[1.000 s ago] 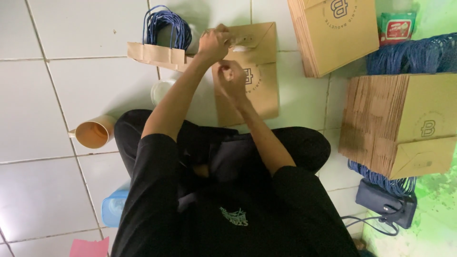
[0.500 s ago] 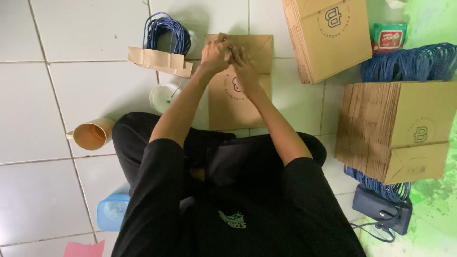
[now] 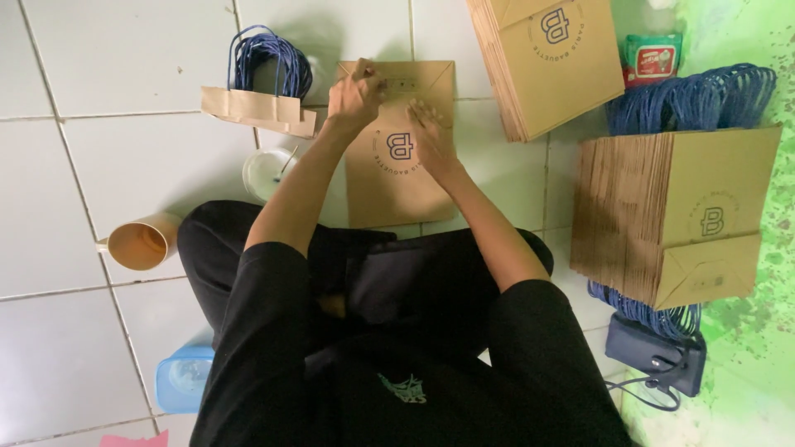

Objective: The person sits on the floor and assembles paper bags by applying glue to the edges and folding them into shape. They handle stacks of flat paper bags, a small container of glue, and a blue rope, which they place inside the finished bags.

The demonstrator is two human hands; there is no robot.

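Note:
A flat brown paper bag (image 3: 397, 178) with a round printed mark lies on the white tiled floor in front of my crossed legs. My left hand (image 3: 354, 98) pinches its top edge near the left corner. Beside it, my right hand (image 3: 431, 136) lies flat on the bag with fingers together, pressing on the upper middle. To the left of the bag lies a bundle of blue cord handles on brown paper strips (image 3: 263, 83).
A small white cup with a stick (image 3: 267, 172) and an orange mug (image 3: 142, 242) stand at the left. Stacks of brown bags (image 3: 546, 62) (image 3: 679, 211) with blue handles fill the right. A blue tub (image 3: 184, 378) and a dark pouch (image 3: 658, 356) lie near my legs.
Both hands were raised together at the bag's top; now the bag lies flat, my right hand has dropped onto it and my left hand stays at the top edge.

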